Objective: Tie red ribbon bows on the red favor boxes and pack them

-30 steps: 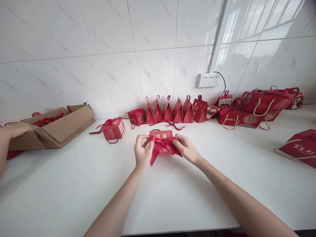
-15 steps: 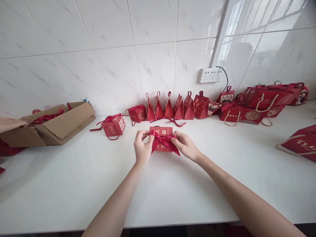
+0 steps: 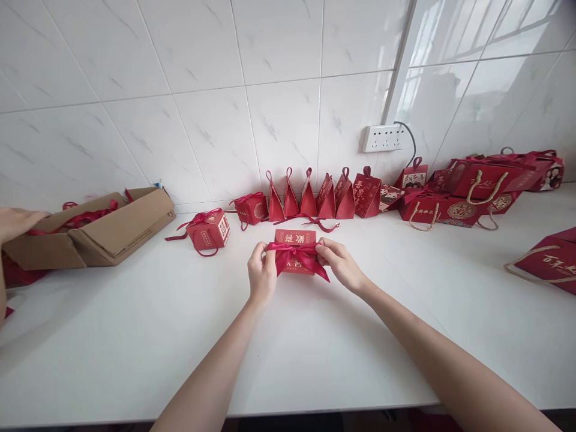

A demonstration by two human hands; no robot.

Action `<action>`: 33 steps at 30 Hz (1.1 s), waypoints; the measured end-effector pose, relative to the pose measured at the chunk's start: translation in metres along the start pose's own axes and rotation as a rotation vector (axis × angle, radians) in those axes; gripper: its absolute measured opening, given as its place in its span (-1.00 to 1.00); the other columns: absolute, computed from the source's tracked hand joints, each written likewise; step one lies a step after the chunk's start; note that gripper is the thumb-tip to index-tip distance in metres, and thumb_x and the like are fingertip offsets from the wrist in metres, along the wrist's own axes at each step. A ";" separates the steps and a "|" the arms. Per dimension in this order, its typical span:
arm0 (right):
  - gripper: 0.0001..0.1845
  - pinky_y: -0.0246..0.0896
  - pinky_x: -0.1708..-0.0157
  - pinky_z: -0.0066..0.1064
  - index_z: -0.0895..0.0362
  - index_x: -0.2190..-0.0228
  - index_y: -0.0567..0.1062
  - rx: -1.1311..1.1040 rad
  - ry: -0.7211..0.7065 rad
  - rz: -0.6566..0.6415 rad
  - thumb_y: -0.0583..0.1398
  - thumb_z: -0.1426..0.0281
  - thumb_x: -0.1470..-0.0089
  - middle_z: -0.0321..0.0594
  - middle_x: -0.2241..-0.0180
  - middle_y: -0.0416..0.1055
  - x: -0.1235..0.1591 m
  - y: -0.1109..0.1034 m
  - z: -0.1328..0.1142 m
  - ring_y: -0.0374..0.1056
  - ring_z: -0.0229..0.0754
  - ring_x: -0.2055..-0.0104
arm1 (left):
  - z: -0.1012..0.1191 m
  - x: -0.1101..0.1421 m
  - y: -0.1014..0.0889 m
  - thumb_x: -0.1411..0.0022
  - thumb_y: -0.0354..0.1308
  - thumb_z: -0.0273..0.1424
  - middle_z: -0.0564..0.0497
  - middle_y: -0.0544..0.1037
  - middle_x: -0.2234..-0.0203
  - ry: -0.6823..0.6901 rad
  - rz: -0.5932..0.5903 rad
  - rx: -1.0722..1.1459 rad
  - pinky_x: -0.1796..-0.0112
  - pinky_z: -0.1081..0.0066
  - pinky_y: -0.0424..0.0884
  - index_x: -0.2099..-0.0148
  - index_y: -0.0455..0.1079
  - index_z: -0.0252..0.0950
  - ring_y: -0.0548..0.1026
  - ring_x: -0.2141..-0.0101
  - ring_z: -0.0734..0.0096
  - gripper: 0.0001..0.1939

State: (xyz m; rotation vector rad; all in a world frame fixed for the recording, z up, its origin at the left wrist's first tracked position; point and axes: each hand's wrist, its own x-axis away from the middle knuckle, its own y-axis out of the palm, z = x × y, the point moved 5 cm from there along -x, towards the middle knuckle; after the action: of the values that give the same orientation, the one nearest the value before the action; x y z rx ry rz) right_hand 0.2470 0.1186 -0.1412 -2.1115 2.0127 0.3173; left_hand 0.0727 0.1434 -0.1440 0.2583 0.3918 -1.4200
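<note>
A small red gift box point(image 3: 294, 236) with gold characters rests on the white table in front of me. Across its top lies a dark red ribbon bow point(image 3: 296, 257), its two tails hanging toward me. My left hand point(image 3: 263, 270) pinches the bow's left loop between thumb and fingers. On the other side my right hand point(image 3: 339, 263) is closed on the right loop. Both loops are stretched out sideways, and the knot sits in the middle of the box. The fingertips partly cover the loop ends.
An open cardboard box point(image 3: 130, 231) holding red ribbon stands at the left, with another person's hand point(image 3: 20, 223) at it. Behind are a red cube box point(image 3: 207, 233) and a row of triangular red boxes point(image 3: 308, 198). Rope-handled red boxes point(image 3: 445, 207) are stacked at right.
My hands have shifted slightly and the bow's loops are drawn out straighter to each side. The other person's hand at the cardboard box has moved a little.
</note>
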 end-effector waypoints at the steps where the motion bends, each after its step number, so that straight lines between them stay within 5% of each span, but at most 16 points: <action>1: -0.57 -0.08 0.49 -0.43 0.10 0.62 0.12 -0.023 0.012 0.001 0.13 0.07 0.02 -0.41 0.61 0.04 -0.001 -0.001 0.001 -0.04 -0.33 0.55 | 0.000 0.000 0.001 -0.15 -0.01 -0.28 0.16 0.10 0.67 0.006 -0.024 0.015 0.58 0.51 0.05 0.53 0.02 -0.25 0.07 0.61 0.55 -0.71; 9: -0.60 -0.15 0.52 -0.44 0.11 0.66 0.14 -0.042 0.041 0.005 0.17 0.14 0.09 -0.42 0.63 0.01 -0.003 -0.004 0.002 -0.08 -0.36 0.58 | 0.007 -0.001 0.004 -0.01 0.04 -0.12 0.09 0.19 0.61 0.132 -0.128 -0.041 0.49 0.45 0.15 0.54 0.10 -0.25 0.17 0.53 0.45 -0.67; 17: -0.60 -0.15 0.52 -0.43 0.10 0.65 0.13 -0.011 0.003 -0.045 0.16 0.14 0.06 -0.42 0.63 0.02 -0.001 -0.001 0.000 -0.06 -0.36 0.57 | 0.009 -0.002 0.001 -0.11 -0.03 0.05 0.14 0.01 0.68 -0.015 -0.058 -0.121 0.56 0.47 0.02 0.59 -0.03 -0.24 0.04 0.60 0.52 -0.49; 26: -0.62 -0.16 0.53 -0.44 0.11 0.67 0.14 -0.080 0.074 -0.001 0.19 0.18 0.11 -0.43 0.64 0.02 -0.001 -0.001 0.003 -0.08 -0.37 0.58 | 0.012 0.001 0.004 -0.21 -0.03 -0.22 0.13 0.13 0.62 0.068 -0.042 -0.124 0.49 0.48 0.11 0.53 0.01 -0.25 0.13 0.55 0.51 -0.65; 33: -0.67 0.03 0.52 -0.43 0.12 0.69 0.22 -0.407 0.335 0.006 0.26 0.24 0.26 -0.40 0.66 0.07 -0.001 0.001 0.021 0.03 -0.35 0.60 | 0.009 0.008 0.006 -0.25 -0.09 -0.33 0.10 0.17 0.57 0.220 0.114 -0.143 0.48 0.49 0.18 0.52 0.01 -0.24 0.19 0.54 0.50 -0.71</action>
State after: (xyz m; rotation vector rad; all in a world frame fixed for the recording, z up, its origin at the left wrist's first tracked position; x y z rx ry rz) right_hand 0.2454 0.1253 -0.1607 -2.5472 2.2979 0.4302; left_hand 0.0802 0.1338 -0.1395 0.3166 0.6462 -1.2488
